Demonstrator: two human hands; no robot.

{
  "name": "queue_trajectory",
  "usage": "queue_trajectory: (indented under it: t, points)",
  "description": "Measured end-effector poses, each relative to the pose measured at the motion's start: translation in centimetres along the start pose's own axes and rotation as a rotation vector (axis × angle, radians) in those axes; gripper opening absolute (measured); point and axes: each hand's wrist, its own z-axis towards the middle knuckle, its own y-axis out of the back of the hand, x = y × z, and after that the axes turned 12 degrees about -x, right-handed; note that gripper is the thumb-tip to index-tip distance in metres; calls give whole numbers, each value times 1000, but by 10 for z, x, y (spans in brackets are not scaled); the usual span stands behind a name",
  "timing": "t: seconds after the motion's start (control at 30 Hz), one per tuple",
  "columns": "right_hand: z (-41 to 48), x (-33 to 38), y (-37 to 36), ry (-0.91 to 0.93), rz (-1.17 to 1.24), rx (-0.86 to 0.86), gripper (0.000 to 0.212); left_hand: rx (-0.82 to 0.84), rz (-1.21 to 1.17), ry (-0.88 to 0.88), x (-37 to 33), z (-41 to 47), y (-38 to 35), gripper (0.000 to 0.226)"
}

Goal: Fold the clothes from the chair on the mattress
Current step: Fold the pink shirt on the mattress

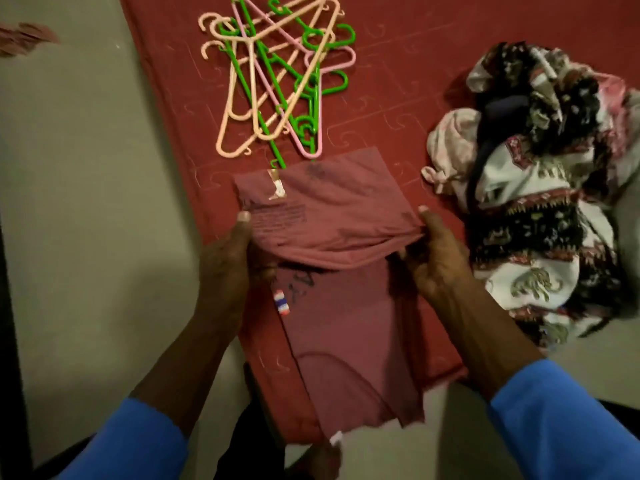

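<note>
A dusty-pink shirt (349, 327) lies on the near end of the red mattress (433, 81), folded narrow, with a striped tag on its left side. Its far part is doubled back toward me. My left hand (228, 268) grips the left edge of that fold, thumb on top. At the right edge of the fold, my right hand (434, 258) pinches the cloth the same way. A heap of unfolded clothes (540, 188), patterned black, white and pink, sits on the mattress to the right.
A tangle of plastic hangers (277, 71), peach, pink and green, lies on the mattress just beyond the shirt. Pale floor (86, 202) runs along the mattress's left side and near its front corner. A foot (318, 459) shows below the shirt.
</note>
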Motion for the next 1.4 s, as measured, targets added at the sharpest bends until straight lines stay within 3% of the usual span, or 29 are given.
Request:
queue_trajectory:
  t: [0.07,0.17,0.3,0.43,0.6,0.8,1.0,1.1,1.23,1.27,1.33,1.4]
  points:
    - [5,-12,20,-5,-106,-19,8,-40,161,-44,18,-12,5,38]
    - [7,-21,37,61,-183,-47,27,-27,319,-118,34,-26,7,9]
    - [-14,-9,58,141,-157,29,38,-30,299,-107,34,-46,7,22]
    - [-38,8,92,196,-291,32,39,36,246,-1,28,-77,11,22]
    - [-61,18,141,61,-399,136,38,226,315,93,36,-116,30,26]
    - [-65,-1,183,70,-434,97,41,337,381,151,65,-146,52,40]
    - [-77,-15,198,119,-529,28,44,426,413,123,92,-167,65,35]
    - [-79,-21,203,243,-750,6,43,483,576,60,103,-169,67,28]
    - [-79,-24,195,556,-1344,-138,17,748,1118,-309,88,-149,67,9]
    - [-81,-24,187,624,-1483,-213,31,813,1201,-312,78,-139,65,1]
    - [-88,-19,168,743,-1497,-294,50,848,1263,-312,58,-117,60,13]
    - [-92,-12,142,815,-1314,-254,45,662,1173,-402,40,-96,52,17]
